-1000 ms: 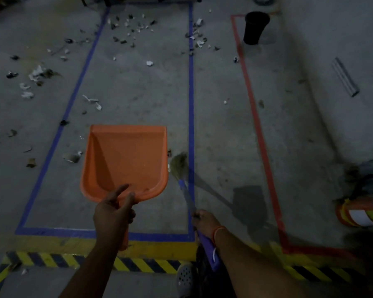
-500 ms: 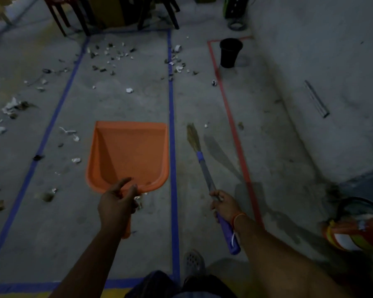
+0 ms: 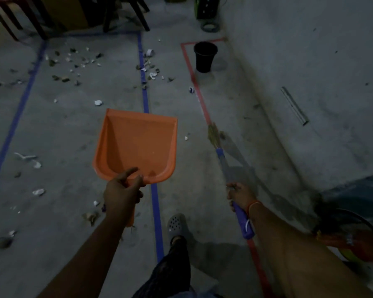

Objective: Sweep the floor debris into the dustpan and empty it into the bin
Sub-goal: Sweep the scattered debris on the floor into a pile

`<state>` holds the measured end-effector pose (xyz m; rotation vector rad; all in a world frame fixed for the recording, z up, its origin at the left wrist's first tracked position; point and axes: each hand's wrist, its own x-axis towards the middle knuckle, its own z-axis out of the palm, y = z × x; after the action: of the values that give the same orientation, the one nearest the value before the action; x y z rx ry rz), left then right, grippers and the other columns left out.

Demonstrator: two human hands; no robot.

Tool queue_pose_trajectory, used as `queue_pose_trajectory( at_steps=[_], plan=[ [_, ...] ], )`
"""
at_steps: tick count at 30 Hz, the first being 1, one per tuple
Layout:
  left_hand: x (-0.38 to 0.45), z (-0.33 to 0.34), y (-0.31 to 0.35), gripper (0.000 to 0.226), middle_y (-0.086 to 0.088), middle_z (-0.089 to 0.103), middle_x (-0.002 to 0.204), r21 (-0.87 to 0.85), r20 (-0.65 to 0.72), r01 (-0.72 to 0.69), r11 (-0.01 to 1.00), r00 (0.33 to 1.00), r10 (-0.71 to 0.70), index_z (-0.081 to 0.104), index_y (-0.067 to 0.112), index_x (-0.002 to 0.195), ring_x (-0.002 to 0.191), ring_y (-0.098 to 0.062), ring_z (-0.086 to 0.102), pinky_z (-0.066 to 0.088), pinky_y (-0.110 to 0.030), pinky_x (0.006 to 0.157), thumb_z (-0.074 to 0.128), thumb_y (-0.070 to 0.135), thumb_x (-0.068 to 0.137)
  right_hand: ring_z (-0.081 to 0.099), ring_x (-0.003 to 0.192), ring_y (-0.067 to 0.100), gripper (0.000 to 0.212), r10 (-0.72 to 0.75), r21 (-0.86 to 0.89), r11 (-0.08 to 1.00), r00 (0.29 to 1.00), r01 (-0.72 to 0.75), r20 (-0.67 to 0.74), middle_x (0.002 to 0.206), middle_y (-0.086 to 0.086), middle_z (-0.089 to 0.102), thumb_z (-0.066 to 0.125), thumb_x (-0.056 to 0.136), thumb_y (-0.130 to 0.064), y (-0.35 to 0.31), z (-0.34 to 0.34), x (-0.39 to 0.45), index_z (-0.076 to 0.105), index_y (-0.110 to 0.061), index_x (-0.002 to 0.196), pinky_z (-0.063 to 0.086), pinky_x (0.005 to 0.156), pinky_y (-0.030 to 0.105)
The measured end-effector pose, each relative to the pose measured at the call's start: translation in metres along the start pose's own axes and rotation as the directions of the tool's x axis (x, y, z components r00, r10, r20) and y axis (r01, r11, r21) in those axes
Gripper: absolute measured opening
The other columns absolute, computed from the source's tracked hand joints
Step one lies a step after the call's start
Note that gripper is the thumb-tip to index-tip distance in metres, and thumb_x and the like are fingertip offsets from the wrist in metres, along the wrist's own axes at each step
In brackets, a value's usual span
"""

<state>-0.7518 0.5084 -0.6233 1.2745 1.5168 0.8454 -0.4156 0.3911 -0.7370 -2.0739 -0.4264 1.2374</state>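
Left hand point(image 3: 122, 193) clenched round the handle of the orange dustpan point(image 3: 136, 145), index finger partly extended; pan held above the floor point(image 3: 73, 130), mouth pointing far, and it looked empty. Right hand point(image 3: 240, 195) grasping the purple handle of the broom point(image 3: 223, 162); bristles low at the red tape line point(image 3: 199, 95), on the right side of the scene. Whether the bristles touched the floor could not be told.

Debris point(image 3: 78, 63) lay scattered at the far end between the blue tape lines, with a second cluster astride the right blue line point(image 3: 145, 100). Loose scraps also lay at near left. Black bin point(image 3: 205, 57) stood far right, inside the red-taped corner, near the wall point(image 3: 310, 61).

Judgement: approach step; no sweeping yet, nothing collected. Next move probably calls for setting the pan lip flat on the floor just beside a cluster, then drawing the broom toward it. The cluster on the blue line sits nearest the bin, a sensible first target.
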Motion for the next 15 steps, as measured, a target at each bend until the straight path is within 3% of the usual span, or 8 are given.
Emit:
queue_pose_trajectory(
  at_steps=[3, 6, 11, 15],
  plan=[
    [0.046, 0.015, 0.008, 0.037, -0.001, 0.078, 0.079, 0.023, 0.004, 0.008, 1.000, 1.000, -0.008, 0.067, 0.024, 0.131, 0.059, -0.020, 0.071, 0.059, -0.034, 0.055, 0.071, 0.032, 0.095, 0.048, 0.035, 0.014, 0.019, 0.011, -0.032, 0.999, 0.998, -0.013, -0.060, 0.066, 0.012, 0.054, 0.046, 0.097, 0.000, -0.025, -0.013, 0.039, 0.058, -0.013, 0.104, 0.045, 0.037, 0.024],
    [0.085, 0.026, 0.021, 0.037, -0.003, 0.078, 0.076, 0.049, 0.012, -0.002, 0.999, 1.000, 0.002, 0.068, 0.024, 0.130, 0.059, -0.021, 0.071, 0.058, -0.033, 0.055, 0.072, 0.034, 0.095, 0.049, 0.042, 0.021, 0.020, 0.026, -0.057, 0.998, 0.996, -0.031, -0.084, 0.066, 0.015, 0.054, 0.046, 0.097, 0.000, -0.050, -0.024, 0.071, 0.056, -0.017, 0.093, 0.047, 0.041, 0.026],
    [0.124, 0.047, 0.035, 0.035, -0.004, 0.078, 0.077, 0.050, 0.029, -0.014, 0.999, 1.000, 0.012, 0.069, 0.027, 0.129, 0.057, -0.018, 0.070, 0.057, -0.029, 0.052, 0.072, 0.031, 0.094, 0.046, 0.044, 0.021, 0.018, 0.078, -0.069, 0.994, 0.994, -0.084, -0.082, 0.062, 0.016, 0.052, 0.048, 0.096, 0.005, -0.077, -0.037, 0.123, 0.054, -0.012, 0.095, 0.043, 0.034, 0.022],
    [0.140, 0.063, 0.032, 0.034, -0.007, 0.077, 0.076, 0.064, 0.034, -0.007, 0.998, 0.999, 0.004, 0.069, 0.028, 0.128, 0.057, -0.021, 0.071, 0.058, -0.034, 0.054, 0.072, 0.032, 0.094, 0.048, 0.049, 0.024, 0.022, 0.095, -0.140, 0.986, 0.995, -0.096, -0.011, 0.064, 0.015, 0.053, 0.049, 0.095, 0.006, -0.093, -0.033, 0.156, 0.055, -0.011, 0.084, 0.044, 0.036, 0.024]
  ],
)
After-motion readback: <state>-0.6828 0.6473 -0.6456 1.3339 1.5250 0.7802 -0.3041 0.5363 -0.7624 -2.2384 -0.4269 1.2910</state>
